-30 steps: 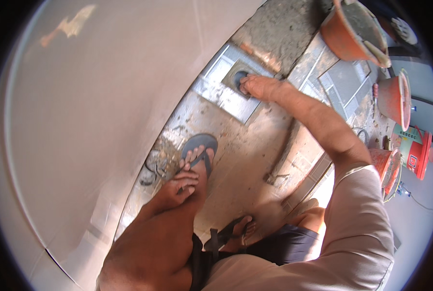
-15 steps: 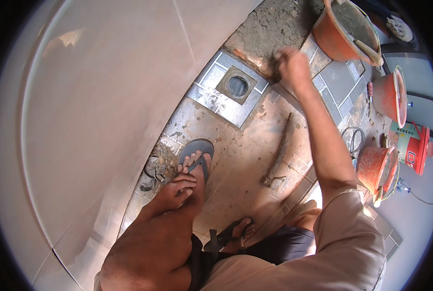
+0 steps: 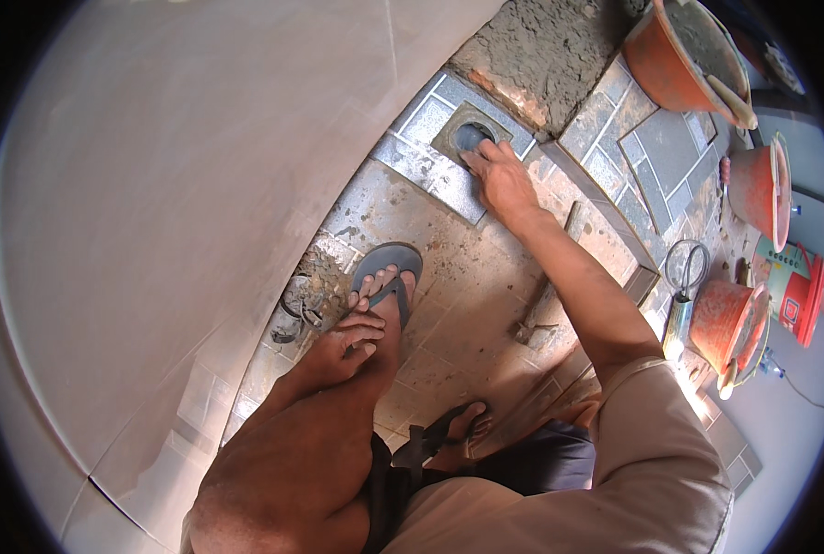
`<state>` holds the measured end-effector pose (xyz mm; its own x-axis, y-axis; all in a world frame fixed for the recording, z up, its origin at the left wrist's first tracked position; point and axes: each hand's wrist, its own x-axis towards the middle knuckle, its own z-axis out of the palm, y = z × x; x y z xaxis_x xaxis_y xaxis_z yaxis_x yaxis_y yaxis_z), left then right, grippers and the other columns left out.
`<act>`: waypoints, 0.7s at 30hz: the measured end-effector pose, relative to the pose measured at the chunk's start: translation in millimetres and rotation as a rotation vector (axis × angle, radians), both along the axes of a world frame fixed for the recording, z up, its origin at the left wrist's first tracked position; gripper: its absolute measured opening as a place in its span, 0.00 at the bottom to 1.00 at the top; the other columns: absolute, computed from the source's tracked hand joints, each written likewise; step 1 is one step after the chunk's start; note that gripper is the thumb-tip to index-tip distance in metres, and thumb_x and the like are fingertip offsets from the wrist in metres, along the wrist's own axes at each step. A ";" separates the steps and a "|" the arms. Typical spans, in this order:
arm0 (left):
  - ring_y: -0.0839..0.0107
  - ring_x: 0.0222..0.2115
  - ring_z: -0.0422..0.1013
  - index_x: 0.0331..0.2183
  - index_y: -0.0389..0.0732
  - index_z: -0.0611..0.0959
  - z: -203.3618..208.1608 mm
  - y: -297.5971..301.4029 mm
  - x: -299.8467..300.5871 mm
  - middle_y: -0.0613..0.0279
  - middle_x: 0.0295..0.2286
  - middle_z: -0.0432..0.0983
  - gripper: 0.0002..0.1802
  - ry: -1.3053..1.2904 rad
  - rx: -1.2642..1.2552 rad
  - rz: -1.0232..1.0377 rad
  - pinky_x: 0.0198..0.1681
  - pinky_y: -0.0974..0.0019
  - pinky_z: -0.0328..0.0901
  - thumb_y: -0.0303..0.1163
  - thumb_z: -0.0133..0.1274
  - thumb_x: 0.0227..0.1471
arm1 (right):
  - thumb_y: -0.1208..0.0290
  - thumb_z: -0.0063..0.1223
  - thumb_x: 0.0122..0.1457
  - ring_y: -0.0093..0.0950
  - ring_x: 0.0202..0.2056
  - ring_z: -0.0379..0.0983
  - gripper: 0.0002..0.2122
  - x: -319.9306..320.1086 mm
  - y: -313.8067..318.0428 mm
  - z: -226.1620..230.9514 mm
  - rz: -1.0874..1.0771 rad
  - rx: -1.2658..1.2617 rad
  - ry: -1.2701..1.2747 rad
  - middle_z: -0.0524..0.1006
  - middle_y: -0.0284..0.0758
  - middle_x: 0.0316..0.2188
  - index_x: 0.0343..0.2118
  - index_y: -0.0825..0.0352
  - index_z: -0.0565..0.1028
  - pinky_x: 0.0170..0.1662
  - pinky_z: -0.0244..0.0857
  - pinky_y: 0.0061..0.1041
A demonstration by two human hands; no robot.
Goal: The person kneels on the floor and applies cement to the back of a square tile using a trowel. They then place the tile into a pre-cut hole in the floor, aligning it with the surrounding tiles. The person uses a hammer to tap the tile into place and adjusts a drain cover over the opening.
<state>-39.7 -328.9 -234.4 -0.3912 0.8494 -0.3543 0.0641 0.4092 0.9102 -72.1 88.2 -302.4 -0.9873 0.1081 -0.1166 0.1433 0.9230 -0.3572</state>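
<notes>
A floor drain [image 3: 473,136], round and dark in a square grey collar, sits in a grey patterned tile [image 3: 435,166]. My right hand [image 3: 504,180] is over the drain's near right rim. Its fingers are bent down and drawn together at the opening; whatever they grip is hidden. Low over my sandalled foot hangs my left hand [image 3: 347,343], its fingers loosely stretched with nothing in them, the wrist by my shin. Beyond the tile, a bed of wet mortar [image 3: 559,46] runs behind a rough broken edge.
Orange buckets stand along the right: a mortar-filled one [image 3: 656,55], a second bucket [image 3: 753,189] and a third bucket [image 3: 721,319]. A red and green pail [image 3: 795,286] is behind them. A wooden-handled hammer [image 3: 555,286] lies on the floor. At left rises a large pale wall [image 3: 172,203].
My right hand has moved from the mortar's edge down and left to the drain opening. The view has shifted slightly. My left hand stays near my foot.
</notes>
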 end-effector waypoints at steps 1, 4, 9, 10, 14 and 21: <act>0.57 0.59 0.73 0.46 0.34 0.87 -0.3 0.0 0.9 0.54 0.53 0.81 0.13 -0.018 -0.004 0.006 0.67 0.56 0.63 0.22 0.59 0.60 | 0.83 0.55 0.59 0.40 0.51 0.70 0.19 -7.0 -3.2 -3.9 -0.004 -0.025 0.048 0.75 0.38 0.48 0.53 0.64 0.83 0.59 0.70 0.38; 0.57 0.62 0.71 0.48 0.35 0.87 1.1 -2.4 1.6 0.54 0.55 0.79 0.13 -0.080 -0.026 0.013 0.72 0.54 0.55 0.22 0.58 0.62 | 0.85 0.55 0.58 0.41 0.48 0.69 0.23 -15.0 -6.6 -15.0 0.032 -0.034 0.062 0.75 0.38 0.46 0.57 0.64 0.82 0.56 0.69 0.37; 0.57 0.64 0.69 0.48 0.35 0.87 3.1 -2.3 2.2 0.54 0.55 0.79 0.13 -0.148 -0.050 0.037 0.73 0.54 0.54 0.21 0.58 0.62 | 0.82 0.54 0.62 0.43 0.48 0.68 0.23 -21.3 -11.6 -18.3 -0.159 -0.053 0.076 0.74 0.40 0.46 0.61 0.64 0.79 0.55 0.67 0.39; 0.56 0.62 0.71 0.47 0.34 0.87 1.9 0.6 2.0 0.54 0.54 0.80 0.13 -0.142 -0.037 0.046 0.71 0.55 0.58 0.21 0.58 0.61 | 0.81 0.53 0.63 0.43 0.47 0.68 0.23 -23.0 -10.7 -23.2 -0.226 -0.031 0.111 0.74 0.41 0.46 0.62 0.63 0.78 0.55 0.67 0.39; 0.55 0.60 0.73 0.46 0.32 0.87 7.7 2.3 -2.2 0.53 0.53 0.80 0.12 -0.066 -0.042 0.006 0.68 0.57 0.62 0.21 0.58 0.61 | 0.79 0.50 0.64 0.44 0.53 0.67 0.26 -48.1 -17.8 -21.6 -0.397 -0.056 0.006 0.73 0.40 0.52 0.67 0.61 0.75 0.61 0.64 0.42; 0.55 0.61 0.72 0.46 0.32 0.87 4.1 2.9 -1.8 0.52 0.53 0.81 0.12 -0.082 -0.025 0.019 0.68 0.56 0.62 0.20 0.57 0.60 | 0.77 0.49 0.67 0.43 0.52 0.67 0.23 -62.6 -14.9 -36.2 -0.438 -0.117 0.028 0.73 0.39 0.50 0.65 0.56 0.78 0.60 0.64 0.41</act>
<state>-41.5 -325.9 -230.4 -0.3763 0.8325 -0.4067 -0.0180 0.4323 0.9016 -134.7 73.3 -338.6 -0.8542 0.5043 -0.1269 0.5003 0.7307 -0.4645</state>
